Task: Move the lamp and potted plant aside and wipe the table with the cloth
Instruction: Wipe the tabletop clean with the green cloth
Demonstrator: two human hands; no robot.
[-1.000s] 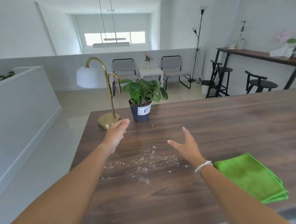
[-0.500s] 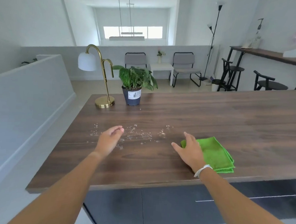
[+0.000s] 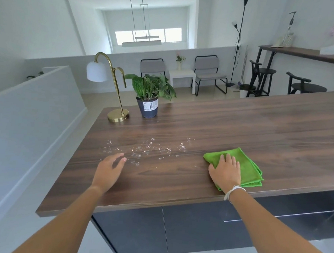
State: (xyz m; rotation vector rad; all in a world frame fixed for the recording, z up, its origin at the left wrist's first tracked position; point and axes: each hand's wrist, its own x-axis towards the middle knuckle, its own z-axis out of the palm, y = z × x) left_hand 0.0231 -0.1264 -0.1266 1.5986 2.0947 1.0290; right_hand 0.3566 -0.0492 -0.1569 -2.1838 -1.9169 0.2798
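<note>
Right fingers [image 3: 227,161] flat on cloth [image 3: 245,167]; left fingers [image 3: 120,159] spread over wet table [image 3: 239,130].

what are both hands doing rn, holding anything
Left hand: open, empty, palm down just above the table.
Right hand: open, pressed flat on the green cloth, not gripping it.

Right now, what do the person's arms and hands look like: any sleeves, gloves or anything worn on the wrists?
Both forearms are bare from the bottom of the picture up, with no sleeves in view. The left hand has no glove, ring or band that can be seen. The right hand is also ungloved; a thin white string bracelet is tied round its wrist, with a short loose end hanging.
</note>
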